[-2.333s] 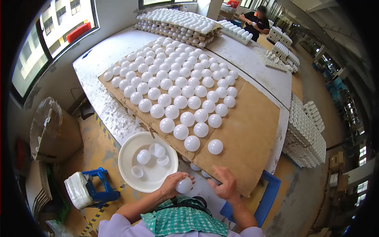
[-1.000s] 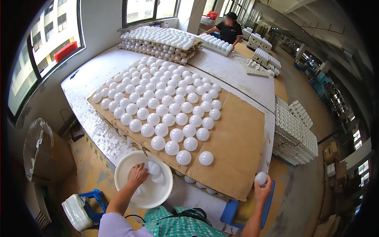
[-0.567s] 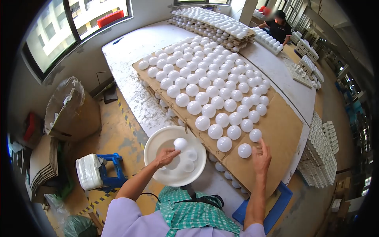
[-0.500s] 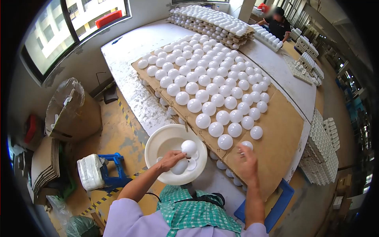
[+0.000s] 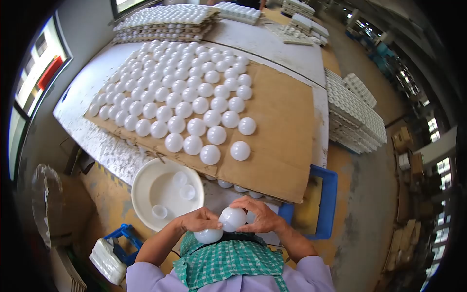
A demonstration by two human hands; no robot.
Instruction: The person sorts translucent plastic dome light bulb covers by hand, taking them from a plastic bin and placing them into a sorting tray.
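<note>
Close to my body, my left hand (image 5: 198,220) holds a white dome (image 5: 208,236) low in its palm, and its thumb touches a second white dome (image 5: 232,219). My right hand (image 5: 260,215) is wrapped round the right side of that second dome, and part of another white piece shows behind its fingers. To the left stands a white basin (image 5: 141,187) with several translucent cups (image 5: 187,191) inside. Beyond my hands, rows of white domes (image 5: 196,127) sit on a brown cardboard sheet (image 5: 277,112).
Stacked trays of domes (image 5: 165,17) stand at the table's far left. More stacked trays (image 5: 355,112) are beyond its right edge. A blue crate (image 5: 331,204) lies right of my hands, a blue stool (image 5: 127,243) at lower left. A person's hand shows at the top.
The view has turned right. My left hand has left the basin with its domes, and my right hand has come back from the cardboard; both now meet at one dome.
</note>
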